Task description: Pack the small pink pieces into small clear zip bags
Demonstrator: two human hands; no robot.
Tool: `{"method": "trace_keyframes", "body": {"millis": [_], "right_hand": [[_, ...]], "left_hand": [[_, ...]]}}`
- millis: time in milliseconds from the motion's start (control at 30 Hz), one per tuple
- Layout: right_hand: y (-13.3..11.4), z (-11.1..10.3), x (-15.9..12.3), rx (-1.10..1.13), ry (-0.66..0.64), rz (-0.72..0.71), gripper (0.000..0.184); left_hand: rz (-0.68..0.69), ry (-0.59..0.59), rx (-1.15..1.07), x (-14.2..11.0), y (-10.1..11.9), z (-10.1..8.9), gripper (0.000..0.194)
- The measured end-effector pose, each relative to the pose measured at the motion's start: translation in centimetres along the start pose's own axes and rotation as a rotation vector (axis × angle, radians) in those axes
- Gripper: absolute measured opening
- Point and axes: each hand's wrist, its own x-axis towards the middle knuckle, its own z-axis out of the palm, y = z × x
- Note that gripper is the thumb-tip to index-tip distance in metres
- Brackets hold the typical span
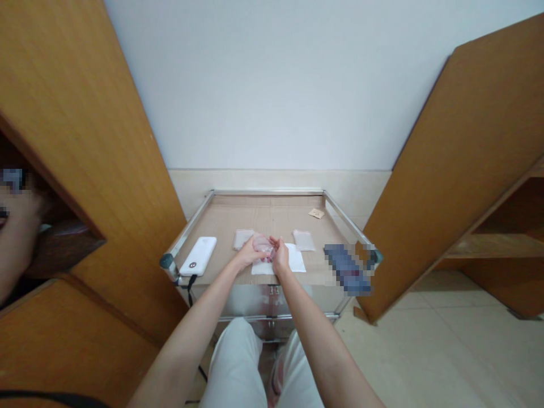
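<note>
Both hands are over a white sheet of paper (297, 259) on the tray-like top. A small clear plastic bag (263, 245) is between them, with little pink-red bits showing low in it; what these are is too small to tell. My left hand (248, 255) pinches the bag from its left side. On the right side my right hand (280, 258) has its fingers curled at the bag's edge. A stack of clear bags (243, 238) lies just behind my left hand. Another clear packet (304, 240) rests behind the paper, right of my right hand.
A white power bank (199, 256) with a black cable lies at the left of the railed tabletop (272, 212). At the right is a pixelated dark item (347, 269); a small tan packet (316, 213) sits behind it. Wooden furniture flanks both sides.
</note>
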Motion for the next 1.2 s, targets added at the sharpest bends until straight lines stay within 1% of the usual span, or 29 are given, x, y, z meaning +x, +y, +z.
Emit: {"method": "trace_keyframes", "body": {"millis": [100, 167, 233, 300, 367, 467, 533, 667, 800, 1000, 1200], "right_hand": [[-0.1, 0.1, -0.2, -0.008, 0.012, 0.017, 0.034], [-0.3, 0.1, -0.4, -0.006, 0.018, 0.006, 0.032], [-0.4, 0.2, -0.6, -0.009, 0.023, -0.004, 0.031], [-0.6, 0.3, -0.7, -0.026, 0.030, 0.009, 0.031], [-0.7, 0.3, -0.8, -0.048, 0.040, 0.033, 0.031], [-0.6, 0.4, -1.0, -0.085, 0.034, 0.049, 0.029], [-0.6, 0.5, -1.1, -0.111, 0.021, 0.036, 0.028], [-0.5, 0.6, -1.3, -0.145, 0.012, -0.019, 0.029], [-0.5, 0.8, -1.6, -0.198, 0.005, -0.055, 0.028], [-0.9, 1.5, -2.2, -0.380, -0.007, -0.161, 0.024], [-1.6, 2.0, -2.7, -0.417, -0.002, -0.155, 0.025]], "left_hand": [[0.002, 0.058, -0.082, -0.3, 0.4, -0.3, 0.063], [0.011, 0.075, -0.173, -0.6, 0.6, -0.5, 0.057], [-0.002, 0.063, -0.259, -1.1, 0.5, -0.7, 0.048], [-0.027, 0.035, -0.333, -1.5, 0.1, -1.0, 0.040], [-0.045, 0.011, -0.408, -1.9, -0.5, -1.3, 0.036], [-0.056, 0.035, -0.479, -2.3, -1.6, -1.7, 0.034], [-0.051, 0.049, -0.514, -2.3, -2.0, -1.9, 0.032], [-0.047, 0.027, -0.610, -2.3, -2.4, -2.2, 0.031], [-0.056, 0.062, -0.659, -2.5, -2.1, -2.2, 0.029], [-0.061, 0.100, -0.695, -2.7, -1.9, -2.2, 0.026], [-0.062, 0.102, -0.716, -2.5, -2.6, -2.7, 0.027]]}}
